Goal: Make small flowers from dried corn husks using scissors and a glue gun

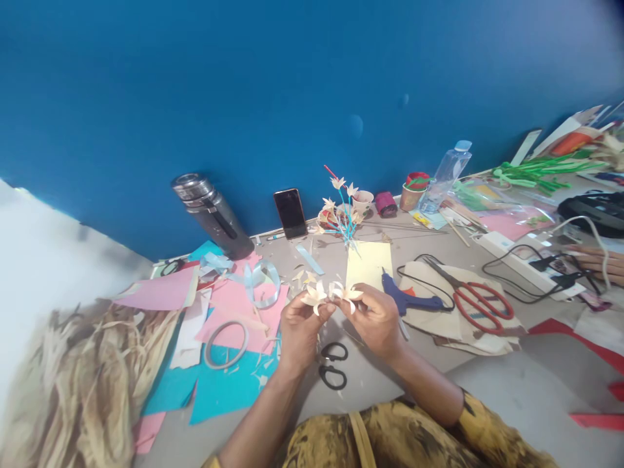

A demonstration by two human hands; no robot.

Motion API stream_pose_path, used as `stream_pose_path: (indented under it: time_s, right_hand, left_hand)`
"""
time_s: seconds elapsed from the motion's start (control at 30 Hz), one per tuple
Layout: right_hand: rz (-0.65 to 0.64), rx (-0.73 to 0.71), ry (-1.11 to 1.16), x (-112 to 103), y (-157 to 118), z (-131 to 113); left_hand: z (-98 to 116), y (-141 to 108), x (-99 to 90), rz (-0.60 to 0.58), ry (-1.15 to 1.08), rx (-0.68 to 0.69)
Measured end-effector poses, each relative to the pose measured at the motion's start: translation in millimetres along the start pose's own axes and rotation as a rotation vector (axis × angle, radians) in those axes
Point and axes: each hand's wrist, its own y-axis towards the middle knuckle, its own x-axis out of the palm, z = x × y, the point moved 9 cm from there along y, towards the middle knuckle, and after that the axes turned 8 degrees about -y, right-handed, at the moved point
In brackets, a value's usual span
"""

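Two cream handmade flowers with pointed petals are held up side by side over the table. My left hand (pixel 303 325) is closed on the left flower (pixel 315 297), pinching it near its base. In my right hand (pixel 375 316) the fingers pinch the right flower (pixel 346 296). The fingertips of both hands nearly meet. Just below them lie black-handled scissors (pixel 333 365), their blades hidden. Beyond my hands is a bunch of similar flowers (pixel 347 218) on blue stems, by a yellow paper sheet (pixel 377 259).
To the right lie a blue glue gun (pixel 409 296), red-handled scissors (pixel 482 305) and a power strip (pixel 529 266) with cables. A dark flask (pixel 214 218) and phone (pixel 291 213) stand along the wall. Dried husks (pixel 92 383) and coloured paper (pixel 229 387) are on the left. Another person's hand (pixel 597 262) shows far right.
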Motion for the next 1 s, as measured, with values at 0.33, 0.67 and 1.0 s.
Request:
stream_pose_path:
  time_s: [0.33, 0.67, 1.0]
  right_hand:
    - [0.035, -0.061, -0.033, -2.4, -2.9, -5.8]
    - [-0.028, 0.173, 0.141, 2.1, -9.1, 10.8]
    - [-0.059, 0.154, 0.133, 8.1, -15.5, 8.8]
  left_hand:
    - [11.3, -9.5, 4.4, 0.014, 0.185, 0.083]
    - [3.5, -8.8, -4.1, 0.074, 0.158, 0.066]
    - [4.7, -7.5, -2.2, 0.039, 0.195, 0.135]
